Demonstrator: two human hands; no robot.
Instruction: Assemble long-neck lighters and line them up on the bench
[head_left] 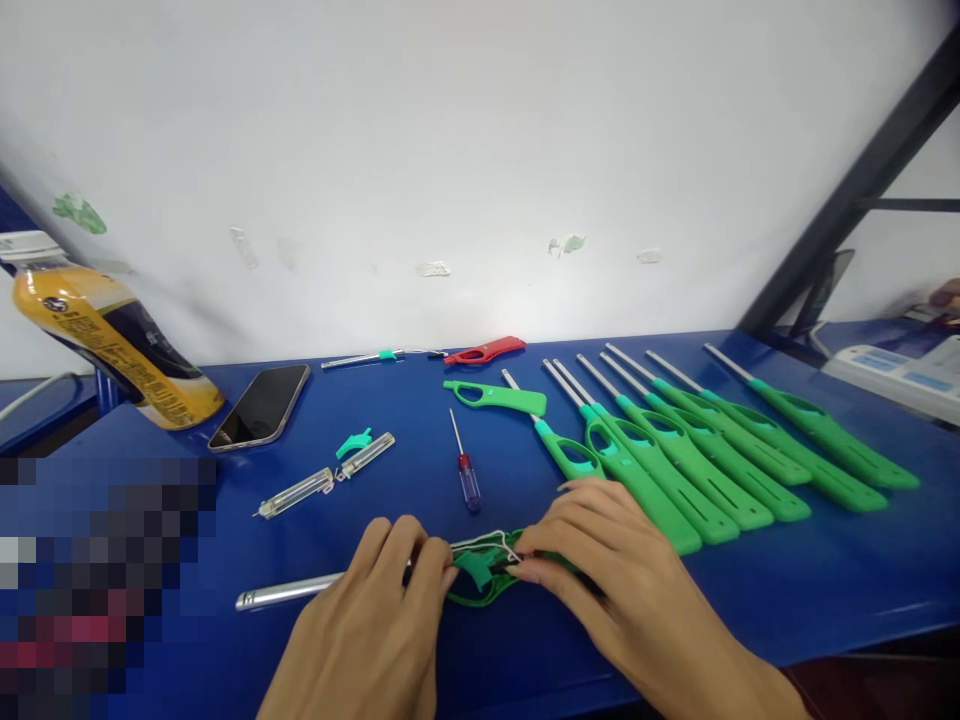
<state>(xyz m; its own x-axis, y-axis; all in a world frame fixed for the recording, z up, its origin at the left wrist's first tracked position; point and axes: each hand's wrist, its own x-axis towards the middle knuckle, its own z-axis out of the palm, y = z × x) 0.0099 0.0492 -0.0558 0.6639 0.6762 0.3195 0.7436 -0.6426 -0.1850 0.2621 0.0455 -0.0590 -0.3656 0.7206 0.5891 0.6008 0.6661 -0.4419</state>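
Observation:
A green long-nosed lighter [480, 585] lies opened up on the blue table [825, 570] near its front edge, with white wires and a teal trigger showing and its metal tube [289, 592] pointing left. My left hand [382, 610] pinches the lighter where the tube meets the body. My right hand [607, 560] presses its fingers on the handle end. Both hands are closed on it.
A row of several whole green lighters [697, 450] lies to the right. A small screwdriver [466, 475], a green shell half [495, 397], a red shell half [486, 350], clear inner parts [322, 478], a phone [260, 406] and a yellow bottle [105, 335] lie behind.

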